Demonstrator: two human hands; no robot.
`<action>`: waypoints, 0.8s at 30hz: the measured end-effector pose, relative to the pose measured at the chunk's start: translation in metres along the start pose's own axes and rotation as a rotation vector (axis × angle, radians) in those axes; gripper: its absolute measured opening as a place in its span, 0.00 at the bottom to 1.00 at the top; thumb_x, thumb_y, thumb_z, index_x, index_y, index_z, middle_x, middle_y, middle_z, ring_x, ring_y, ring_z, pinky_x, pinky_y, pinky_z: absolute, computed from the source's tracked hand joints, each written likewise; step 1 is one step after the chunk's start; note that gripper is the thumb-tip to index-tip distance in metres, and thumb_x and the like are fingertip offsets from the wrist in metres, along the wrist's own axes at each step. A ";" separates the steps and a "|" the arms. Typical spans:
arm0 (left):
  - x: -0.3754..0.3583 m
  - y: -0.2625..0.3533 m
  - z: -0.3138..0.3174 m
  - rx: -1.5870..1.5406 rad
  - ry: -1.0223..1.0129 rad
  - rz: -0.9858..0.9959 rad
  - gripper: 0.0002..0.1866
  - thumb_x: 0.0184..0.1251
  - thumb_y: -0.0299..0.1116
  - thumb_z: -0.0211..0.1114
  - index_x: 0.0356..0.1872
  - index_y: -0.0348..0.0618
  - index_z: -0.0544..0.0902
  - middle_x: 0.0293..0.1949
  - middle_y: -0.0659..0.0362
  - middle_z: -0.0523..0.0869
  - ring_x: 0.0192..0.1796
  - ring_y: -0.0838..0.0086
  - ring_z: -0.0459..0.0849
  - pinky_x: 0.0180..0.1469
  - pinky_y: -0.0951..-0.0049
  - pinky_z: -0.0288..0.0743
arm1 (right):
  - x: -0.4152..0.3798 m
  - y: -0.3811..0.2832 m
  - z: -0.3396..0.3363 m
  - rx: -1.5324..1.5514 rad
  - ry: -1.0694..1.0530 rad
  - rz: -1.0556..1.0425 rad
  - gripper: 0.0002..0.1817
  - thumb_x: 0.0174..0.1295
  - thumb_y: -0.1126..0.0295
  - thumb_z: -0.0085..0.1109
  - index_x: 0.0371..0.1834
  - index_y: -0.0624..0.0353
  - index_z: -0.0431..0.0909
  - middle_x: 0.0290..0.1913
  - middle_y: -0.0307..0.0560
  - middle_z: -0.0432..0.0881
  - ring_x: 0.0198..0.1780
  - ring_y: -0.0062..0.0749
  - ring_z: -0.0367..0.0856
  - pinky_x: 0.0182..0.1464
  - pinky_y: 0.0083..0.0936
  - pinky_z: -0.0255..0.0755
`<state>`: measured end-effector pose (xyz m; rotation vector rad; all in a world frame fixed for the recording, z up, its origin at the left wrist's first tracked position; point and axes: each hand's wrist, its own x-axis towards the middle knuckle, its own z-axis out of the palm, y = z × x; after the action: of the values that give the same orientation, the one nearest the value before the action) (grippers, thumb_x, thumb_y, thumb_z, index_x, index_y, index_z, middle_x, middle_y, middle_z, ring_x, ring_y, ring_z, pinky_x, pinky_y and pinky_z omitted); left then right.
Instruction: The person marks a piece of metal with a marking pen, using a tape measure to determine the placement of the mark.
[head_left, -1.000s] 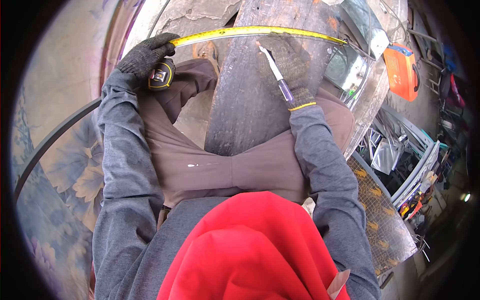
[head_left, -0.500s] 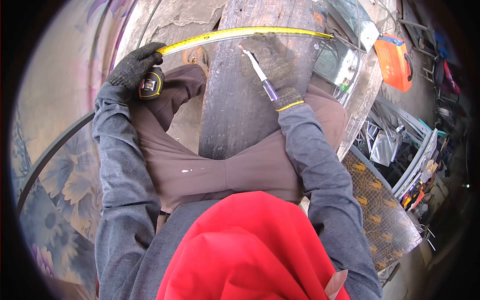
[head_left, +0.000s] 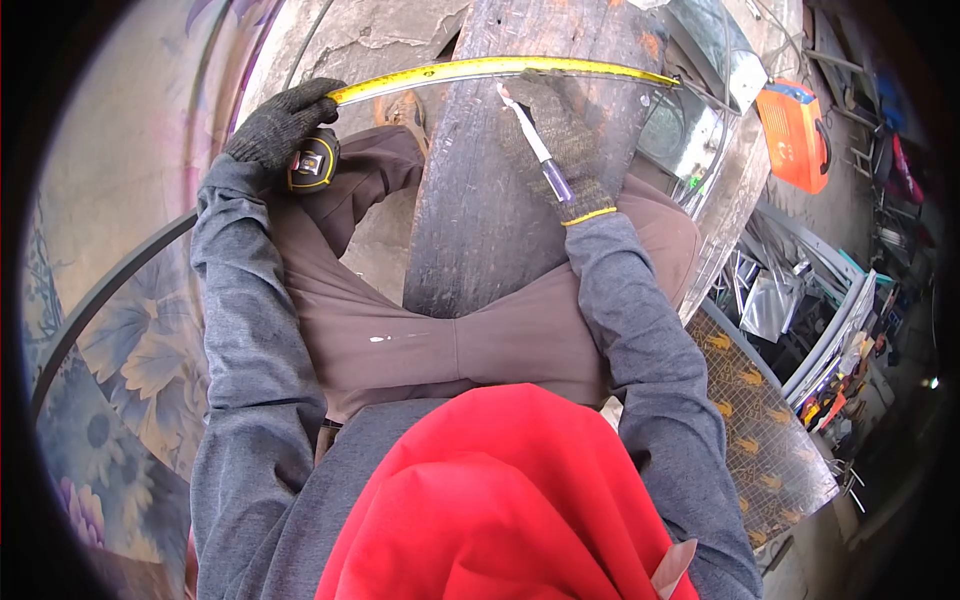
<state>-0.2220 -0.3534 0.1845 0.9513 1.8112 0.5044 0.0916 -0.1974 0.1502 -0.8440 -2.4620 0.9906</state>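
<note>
My left hand (head_left: 282,127), in a dark knit glove, is closed round the tape measure (head_left: 313,160), whose black and yellow case shows under the fingers. Its yellow blade (head_left: 450,70) runs out to the right across the wooden plank (head_left: 470,190), along a thin metal strip. My right hand (head_left: 560,135), gloved too, rests over the plank just below the blade. A white marker with a purple end (head_left: 540,150) lies across it, held with its tip towards the upper left. The fingertips near the blade are partly hidden.
An orange machine (head_left: 793,135) with a handle stands at the upper right. Below it a rack (head_left: 830,320) holds metal scraps and tools. A patterned sheet (head_left: 765,440) lies at the lower right. Shiny panels (head_left: 680,125) lean beyond the plank. A dark curved bar (head_left: 110,285) crosses the left side.
Both hands, the tape and the marker sit slightly further right in view, along with the surroundings. The grips look the same.
</note>
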 end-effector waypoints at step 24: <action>-0.002 0.005 0.002 -0.069 -0.018 -0.038 0.19 0.73 0.35 0.59 0.62 0.43 0.78 0.43 0.62 0.85 0.45 0.81 0.78 0.50 0.80 0.71 | -0.003 0.004 0.002 -0.182 0.064 -0.117 0.17 0.59 0.61 0.60 0.52 0.51 0.81 0.52 0.54 0.82 0.60 0.51 0.76 0.70 0.47 0.61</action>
<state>-0.2173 -0.3520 0.1886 0.8702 1.7806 0.5296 0.0950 -0.1979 0.1456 -0.7643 -2.5418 0.6966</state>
